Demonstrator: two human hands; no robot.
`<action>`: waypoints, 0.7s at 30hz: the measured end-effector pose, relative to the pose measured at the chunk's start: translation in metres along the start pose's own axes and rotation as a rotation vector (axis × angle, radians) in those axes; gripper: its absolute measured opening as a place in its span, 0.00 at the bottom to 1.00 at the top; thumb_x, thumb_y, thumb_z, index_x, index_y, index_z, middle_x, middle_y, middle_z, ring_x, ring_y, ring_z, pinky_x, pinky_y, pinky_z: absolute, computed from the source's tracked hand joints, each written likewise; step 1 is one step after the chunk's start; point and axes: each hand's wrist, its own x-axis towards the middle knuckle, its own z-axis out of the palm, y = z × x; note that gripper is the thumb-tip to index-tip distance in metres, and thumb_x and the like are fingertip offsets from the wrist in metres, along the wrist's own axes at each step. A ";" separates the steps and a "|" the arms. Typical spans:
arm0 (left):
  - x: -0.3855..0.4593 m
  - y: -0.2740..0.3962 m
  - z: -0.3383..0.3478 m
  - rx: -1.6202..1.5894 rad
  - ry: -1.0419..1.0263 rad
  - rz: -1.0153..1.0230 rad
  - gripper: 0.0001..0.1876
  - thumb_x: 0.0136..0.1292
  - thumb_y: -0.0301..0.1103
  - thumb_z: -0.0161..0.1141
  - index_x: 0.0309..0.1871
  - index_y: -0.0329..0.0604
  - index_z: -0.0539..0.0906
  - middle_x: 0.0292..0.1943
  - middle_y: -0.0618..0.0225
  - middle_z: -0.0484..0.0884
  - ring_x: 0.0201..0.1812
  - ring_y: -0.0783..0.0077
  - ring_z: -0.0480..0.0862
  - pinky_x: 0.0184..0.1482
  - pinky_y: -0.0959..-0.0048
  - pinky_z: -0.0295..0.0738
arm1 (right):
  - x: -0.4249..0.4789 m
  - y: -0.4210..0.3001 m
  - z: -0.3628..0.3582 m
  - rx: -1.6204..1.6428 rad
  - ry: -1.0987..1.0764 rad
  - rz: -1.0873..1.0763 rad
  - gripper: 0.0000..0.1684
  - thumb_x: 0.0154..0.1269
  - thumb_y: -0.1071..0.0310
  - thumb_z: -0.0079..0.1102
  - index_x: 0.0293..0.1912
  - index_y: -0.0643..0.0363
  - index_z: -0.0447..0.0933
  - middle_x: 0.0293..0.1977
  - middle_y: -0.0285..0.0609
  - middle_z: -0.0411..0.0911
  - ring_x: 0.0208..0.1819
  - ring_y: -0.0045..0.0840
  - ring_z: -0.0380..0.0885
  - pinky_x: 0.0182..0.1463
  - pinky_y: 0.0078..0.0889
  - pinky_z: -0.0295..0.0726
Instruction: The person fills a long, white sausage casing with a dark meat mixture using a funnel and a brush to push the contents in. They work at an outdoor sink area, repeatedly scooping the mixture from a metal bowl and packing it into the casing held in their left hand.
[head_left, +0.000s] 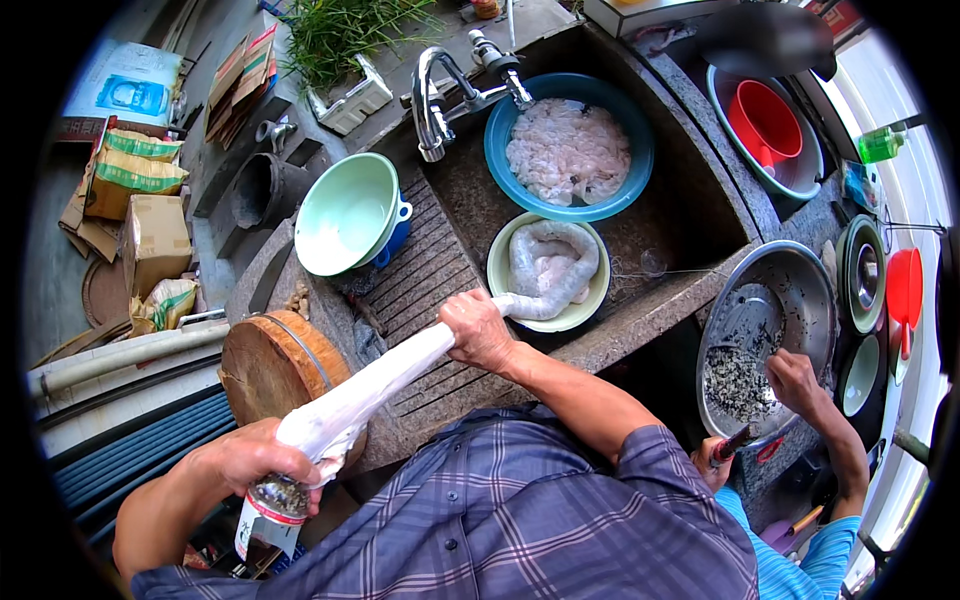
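Observation:
A long white sausage casing (367, 379) stretches between my two hands. At its lower left end, my left hand (262, 457) grips it around a cut plastic bottle (274, 514) that holds a dark and white speckled filling. My right hand (476, 330) closes around the casing's other end, by the sink edge. From there a filled, greyish length of casing (559, 296) runs into a pale green bowl (496, 259) and lies coiled in it. Behind that bowl, a blue basin (641, 161) holds pale, wrinkled casings (566, 150) in water, below the tap (431, 112).
A round wooden chopping block (262, 367) stands left, near a mint-green basin (345, 214) on the ribbed drainboard (420, 262). At right, a co-worker's hand (795, 382) is over a steel basin (821, 300) of speckled filling (739, 382). The stone sink's rim (637, 330) lies in front.

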 end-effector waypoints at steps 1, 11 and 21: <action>-0.006 -0.003 0.000 -0.017 0.023 -0.005 0.19 0.51 0.28 0.65 0.47 0.29 0.77 0.30 0.55 0.84 0.31 0.63 0.87 0.37 0.65 0.85 | -0.002 -0.001 0.001 0.032 -0.026 0.003 0.17 0.39 0.66 0.69 0.29 0.54 0.70 0.26 0.40 0.74 0.34 0.38 0.77 0.42 0.42 0.69; -0.008 -0.027 0.001 -0.091 0.035 -0.006 0.17 0.51 0.27 0.65 0.45 0.31 0.78 0.30 0.57 0.84 0.30 0.63 0.87 0.36 0.65 0.85 | -0.015 -0.002 0.014 0.058 -0.249 0.093 0.19 0.47 0.62 0.70 0.39 0.54 0.75 0.34 0.43 0.78 0.42 0.37 0.79 0.47 0.43 0.70; -0.015 -0.023 0.002 0.048 0.098 -0.015 0.17 0.52 0.29 0.66 0.44 0.29 0.81 0.30 0.57 0.85 0.31 0.66 0.87 0.35 0.69 0.83 | 0.019 -0.040 0.007 0.145 -0.246 -0.011 0.06 0.48 0.68 0.61 0.26 0.55 0.74 0.24 0.46 0.81 0.32 0.42 0.82 0.39 0.44 0.74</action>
